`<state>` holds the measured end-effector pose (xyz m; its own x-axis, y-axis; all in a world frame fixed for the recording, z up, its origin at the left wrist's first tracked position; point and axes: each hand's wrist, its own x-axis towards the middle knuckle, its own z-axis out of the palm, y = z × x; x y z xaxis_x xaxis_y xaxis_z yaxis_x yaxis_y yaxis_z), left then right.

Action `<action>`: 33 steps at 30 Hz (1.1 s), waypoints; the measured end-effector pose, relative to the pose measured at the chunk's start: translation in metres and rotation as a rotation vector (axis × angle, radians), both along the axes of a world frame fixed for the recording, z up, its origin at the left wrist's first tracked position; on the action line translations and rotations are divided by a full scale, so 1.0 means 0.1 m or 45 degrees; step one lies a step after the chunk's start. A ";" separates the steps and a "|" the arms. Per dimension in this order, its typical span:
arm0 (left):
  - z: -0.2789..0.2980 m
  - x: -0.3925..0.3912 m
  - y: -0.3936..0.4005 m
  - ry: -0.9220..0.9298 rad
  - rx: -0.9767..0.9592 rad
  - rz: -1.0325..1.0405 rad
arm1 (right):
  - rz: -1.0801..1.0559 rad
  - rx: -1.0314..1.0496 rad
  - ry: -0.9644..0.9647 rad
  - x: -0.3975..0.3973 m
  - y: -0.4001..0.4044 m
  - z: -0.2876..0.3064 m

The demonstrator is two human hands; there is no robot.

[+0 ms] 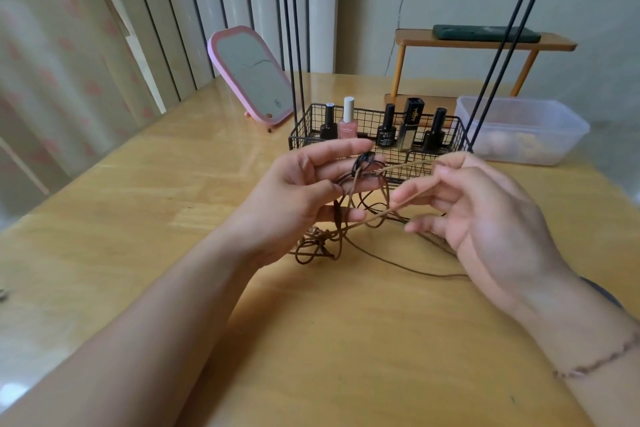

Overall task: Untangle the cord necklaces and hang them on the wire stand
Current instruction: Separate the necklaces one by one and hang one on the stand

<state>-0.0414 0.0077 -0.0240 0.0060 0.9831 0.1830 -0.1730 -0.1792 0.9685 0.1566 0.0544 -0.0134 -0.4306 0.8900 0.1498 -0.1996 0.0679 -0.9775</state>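
From the head camera, the landmark is the wire stand (377,135), whose basket holds nail polish bottles (347,123). Just in front of that basket, the left hand (294,194) pinches the dark knotted part of the cord necklaces (349,218) between thumb and fingers, its other fingers loosely spread. The right hand (485,211), also in front of the basket and to its right, pinches a single lighter strand drawn taut between the two hands. The rest of the tangle lies on the table (173,201) below the left hand.

To do this well, I would keep the knot pinned and feed the strand back through slowly rather than tug. Which loop it passes through is probably too fine to tell.
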 end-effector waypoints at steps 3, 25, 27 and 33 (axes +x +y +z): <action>0.01 -0.01 -0.01 0.012 -0.010 0.046 | 0.018 -0.053 0.094 0.05 0.03 0.05; -0.07 0.05 0.00 0.791 0.360 0.258 | -0.031 1.371 -1.433 0.32 0.07 0.07; -0.10 0.06 -0.01 1.009 0.411 0.262 | -0.036 1.367 -1.524 0.30 0.09 0.07; -0.19 0.10 -0.01 1.307 0.337 0.229 | -0.048 1.413 -1.653 0.30 0.08 0.09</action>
<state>-0.0316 0.0066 -0.0432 0.1376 0.9146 0.3802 0.7508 -0.3467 0.5622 0.1866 0.0623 -0.0043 -0.7428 0.6203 0.2519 0.6469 0.7619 0.0315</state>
